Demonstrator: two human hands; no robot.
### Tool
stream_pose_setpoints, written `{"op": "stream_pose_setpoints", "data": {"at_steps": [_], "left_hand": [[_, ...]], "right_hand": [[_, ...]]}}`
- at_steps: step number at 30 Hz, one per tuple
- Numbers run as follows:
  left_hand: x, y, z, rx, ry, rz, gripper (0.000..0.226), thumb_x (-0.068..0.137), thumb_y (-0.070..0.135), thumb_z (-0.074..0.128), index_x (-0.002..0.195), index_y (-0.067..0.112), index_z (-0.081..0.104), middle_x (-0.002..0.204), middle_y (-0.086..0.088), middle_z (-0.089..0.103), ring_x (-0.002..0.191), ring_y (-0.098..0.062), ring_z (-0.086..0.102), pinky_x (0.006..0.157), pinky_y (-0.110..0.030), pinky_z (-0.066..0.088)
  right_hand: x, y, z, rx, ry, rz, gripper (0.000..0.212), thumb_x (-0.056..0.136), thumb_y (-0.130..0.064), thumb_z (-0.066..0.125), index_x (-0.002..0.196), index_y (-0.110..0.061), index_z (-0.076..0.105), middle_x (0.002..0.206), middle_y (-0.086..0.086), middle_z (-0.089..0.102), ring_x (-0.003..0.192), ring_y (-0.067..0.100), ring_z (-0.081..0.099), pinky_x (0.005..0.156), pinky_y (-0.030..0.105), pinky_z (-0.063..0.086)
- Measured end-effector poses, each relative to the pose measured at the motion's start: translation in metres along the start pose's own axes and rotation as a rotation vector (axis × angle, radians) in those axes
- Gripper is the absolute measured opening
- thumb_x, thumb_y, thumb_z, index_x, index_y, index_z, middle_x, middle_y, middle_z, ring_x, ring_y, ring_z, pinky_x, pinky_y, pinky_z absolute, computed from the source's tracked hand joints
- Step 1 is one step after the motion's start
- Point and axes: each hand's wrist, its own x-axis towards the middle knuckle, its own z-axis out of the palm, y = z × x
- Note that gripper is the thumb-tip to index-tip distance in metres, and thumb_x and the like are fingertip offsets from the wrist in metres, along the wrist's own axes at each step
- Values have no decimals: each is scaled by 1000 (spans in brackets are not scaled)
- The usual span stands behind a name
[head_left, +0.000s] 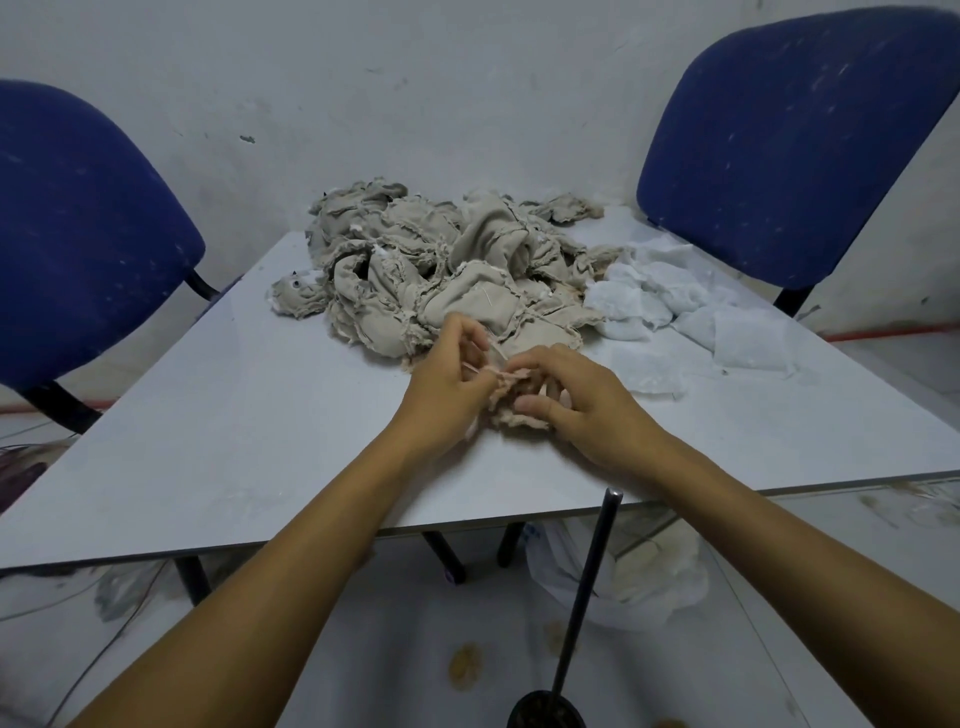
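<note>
1. While the left hand (447, 384) pinches a pale strand (480, 370) between thumb and curled fingers, the right hand (576, 400) has its fingers curled over a small frayed beige fabric piece (514, 415), with the thumb pressing it. The piece sits on the grey table (234, 415), just in front of the heap.
2. The step looks like drawing or tying the strand at the piece's edge. To do it well, the right hand should pin the cloth close to where the strand leaves it, so the pull goes into the strand and not the fraying hem.
3. The left hand's pull should be short and even, along the line of the strand. A sideways jerk would likely tear loose threads or snap it.
4. The piece should stay apart from the heap so nothing snags.
5. Count:
   - Two hands, one fabric piece in work and one strand.
   - One heap of beige fabric pieces (441, 265). Its pieces overlap too much to count.
   - One spread of white wadding (675, 306) to the right of the heap, touching it.
   - One table and two blue chairs, left (78, 234) and right (789, 145).
   - One dark rod (587, 587) at the near edge.
   - One plastic bag (649, 577) under the table.
</note>
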Motion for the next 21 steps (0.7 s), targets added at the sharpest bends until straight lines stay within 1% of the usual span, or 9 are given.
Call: {"op": "stream_pose_setpoints", "data": {"at_steps": [2,4,7,9,12,14,16,19,21], "left_hand": [[3,-3,-4,-89,23,-50,35,85,-4,57,91,29,46,79,5,54,65,-8,48,61,-24,42],[4,-7,-7,-154,21,-88,34,86,-7,56,92,25,47,64,12,52,57,-7,44,55,-22,37],[4,-9,-7,-168,-39,-131,30,90,-10,53,91,20,47,48,14,43,44,-3,35,47,-22,29],[4,-8,-7,-161,-62,-149,27,91,-7,56,89,20,49,53,7,42,47,-8,35,48,-25,28],[2,-3,-10,-179,-141,-114,20,97,5,52,89,23,54,71,-6,50,59,-17,44,55,-29,34],[1,0,-13,-213,-250,-84,13,98,21,52,87,23,59,81,-4,56,73,-15,49,65,-26,39],[-1,2,-15,-253,-337,-96,15,93,30,55,80,27,63,78,5,56,75,-10,48,68,-24,38],[0,-2,-18,-414,-422,-192,5,83,28,69,83,22,68,85,-2,58,81,-18,51,71,-31,41],[2,-5,-20,-482,-474,-230,11,79,18,71,89,14,68,90,-8,60,83,-24,55,72,-33,46]], "right_hand": [[-1,-1,3,-59,3,-43,35,90,-23,71,122,-30,59,102,-4,50,83,11,51,80,33,47],[-2,-2,5,-116,23,-100,42,90,-19,70,127,-32,55,103,-4,47,80,17,53,74,43,51],[-2,-3,6,-174,17,-160,46,90,-9,68,129,-31,56,101,-5,53,78,16,52,70,44,51],[-2,-2,5,-164,17,-157,36,89,-5,69,117,-27,63,96,-4,59,79,11,51,73,35,48],[0,1,3,-33,32,-34,29,89,-6,68,98,-33,62,88,-10,61,77,8,53,70,24,42],[2,3,1,123,49,86,21,92,-10,65,90,-31,61,78,-16,60,69,5,51,65,23,42],[3,5,0,238,50,145,18,96,-14,63,87,-30,63,72,-14,58,63,5,49,60,26,41],[4,5,0,366,6,176,22,98,-9,59,84,-26,62,68,-13,55,58,4,47,55,23,40],[5,5,-1,435,-20,207,22,98,-7,57,83,-23,62,68,-12,57,58,3,49,53,19,39]]}}
